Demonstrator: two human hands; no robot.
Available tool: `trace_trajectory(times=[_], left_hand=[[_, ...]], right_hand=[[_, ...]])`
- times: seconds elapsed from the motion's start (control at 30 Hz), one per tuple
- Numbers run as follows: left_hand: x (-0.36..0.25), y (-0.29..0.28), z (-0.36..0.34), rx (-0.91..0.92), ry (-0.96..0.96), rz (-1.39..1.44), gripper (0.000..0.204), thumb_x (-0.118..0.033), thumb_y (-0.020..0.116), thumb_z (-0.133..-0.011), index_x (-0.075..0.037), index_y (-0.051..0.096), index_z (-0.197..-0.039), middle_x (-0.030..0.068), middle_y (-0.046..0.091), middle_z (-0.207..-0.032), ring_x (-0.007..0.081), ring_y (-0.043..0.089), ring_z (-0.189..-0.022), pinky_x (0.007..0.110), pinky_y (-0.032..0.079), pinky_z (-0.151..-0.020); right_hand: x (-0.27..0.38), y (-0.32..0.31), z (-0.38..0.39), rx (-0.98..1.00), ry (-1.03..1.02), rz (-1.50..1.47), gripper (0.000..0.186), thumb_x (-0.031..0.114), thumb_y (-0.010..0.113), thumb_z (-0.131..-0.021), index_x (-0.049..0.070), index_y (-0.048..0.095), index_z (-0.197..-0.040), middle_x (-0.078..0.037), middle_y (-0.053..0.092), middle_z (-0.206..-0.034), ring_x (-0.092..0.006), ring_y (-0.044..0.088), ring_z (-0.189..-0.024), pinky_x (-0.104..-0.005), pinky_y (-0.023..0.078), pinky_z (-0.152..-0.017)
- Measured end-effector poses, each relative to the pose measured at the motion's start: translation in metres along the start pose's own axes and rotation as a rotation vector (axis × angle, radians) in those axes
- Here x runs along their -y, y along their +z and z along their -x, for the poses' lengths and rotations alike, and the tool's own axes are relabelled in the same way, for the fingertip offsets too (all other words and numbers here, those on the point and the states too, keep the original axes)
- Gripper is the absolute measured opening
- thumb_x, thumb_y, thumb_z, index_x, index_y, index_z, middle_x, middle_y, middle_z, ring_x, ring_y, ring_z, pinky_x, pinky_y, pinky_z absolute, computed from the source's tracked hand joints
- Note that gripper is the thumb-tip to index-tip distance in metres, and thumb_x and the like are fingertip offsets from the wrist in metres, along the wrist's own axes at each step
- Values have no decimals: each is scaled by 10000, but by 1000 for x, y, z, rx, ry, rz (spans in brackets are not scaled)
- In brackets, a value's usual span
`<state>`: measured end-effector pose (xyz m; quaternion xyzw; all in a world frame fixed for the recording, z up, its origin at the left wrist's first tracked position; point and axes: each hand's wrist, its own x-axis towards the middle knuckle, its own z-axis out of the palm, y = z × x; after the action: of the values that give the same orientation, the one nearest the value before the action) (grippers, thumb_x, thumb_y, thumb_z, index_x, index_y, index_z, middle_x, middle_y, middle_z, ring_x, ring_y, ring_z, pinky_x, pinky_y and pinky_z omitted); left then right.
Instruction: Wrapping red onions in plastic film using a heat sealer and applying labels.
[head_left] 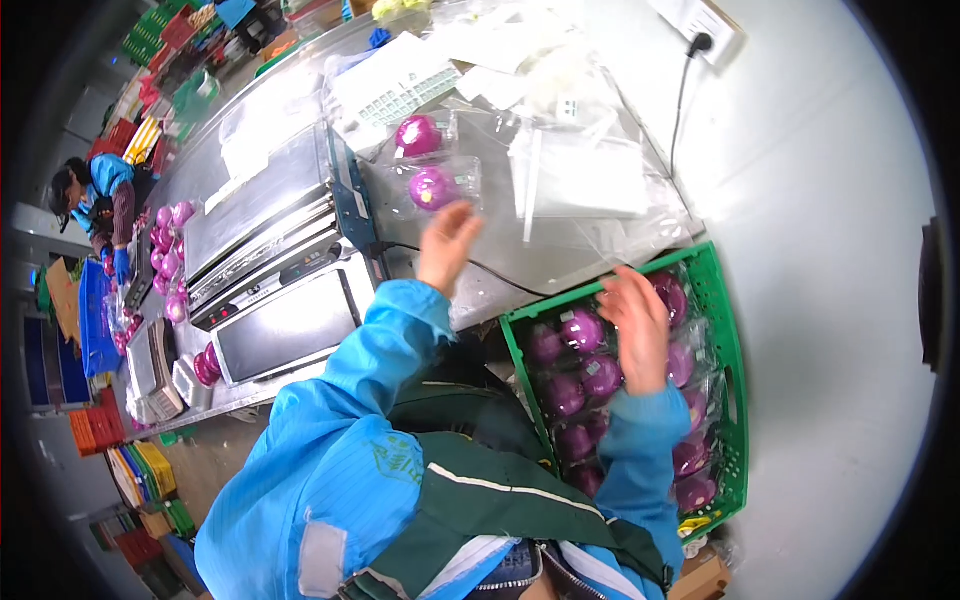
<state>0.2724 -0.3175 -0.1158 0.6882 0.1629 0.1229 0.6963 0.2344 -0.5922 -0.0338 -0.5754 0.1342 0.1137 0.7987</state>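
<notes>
Two purple onions in clear plastic wrapping lie on the metal table [490, 305], a far onion [418, 135] and a nearer onion [433, 188]. My left hand [447, 248] is just short of the nearer one, its fingers apart and nothing seen in them. Over the green crate [735, 410] at the right, my right hand [637, 325] is open, fingers stretched out. Below and around it sit several wrapped onions [600, 375] in rows, some hidden by my right hand and sleeve.
Left of my left arm stands a wrapping machine [285, 335] with a flat plate; its black cable [500, 277] crosses the table. Clear bags [585, 175] and a label sheet [410, 97] lie farther back. Loose onions [168, 255] and a co-worker [105, 190] are at far left.
</notes>
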Motion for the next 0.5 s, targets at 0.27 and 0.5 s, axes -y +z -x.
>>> trace_trajectory(times=[0.27, 0.5], left_hand=[[50, -91, -141, -436, -126, -567, 726, -356, 686, -766, 77, 414, -1281, 257, 510, -1221, 338, 494, -1153, 365, 378, -979], [22, -63, -107, -410, -167, -148, 541, -400, 647, -829, 17, 499, -1141, 120, 583, -1030, 182, 570, -921, 304, 460, -815]], right_hand=[[-125, 153, -196, 278, 279, 352, 510, 239, 613, -857, -33, 444, -1254, -119, 562, -1123, -175, 559, -933, -303, 481, -732], [-128, 165, -172, 62, 295, 125, 427, 150, 636, -828, 28, 480, -1206, -88, 539, -1143, -193, 534, -935, -355, 429, -857]])
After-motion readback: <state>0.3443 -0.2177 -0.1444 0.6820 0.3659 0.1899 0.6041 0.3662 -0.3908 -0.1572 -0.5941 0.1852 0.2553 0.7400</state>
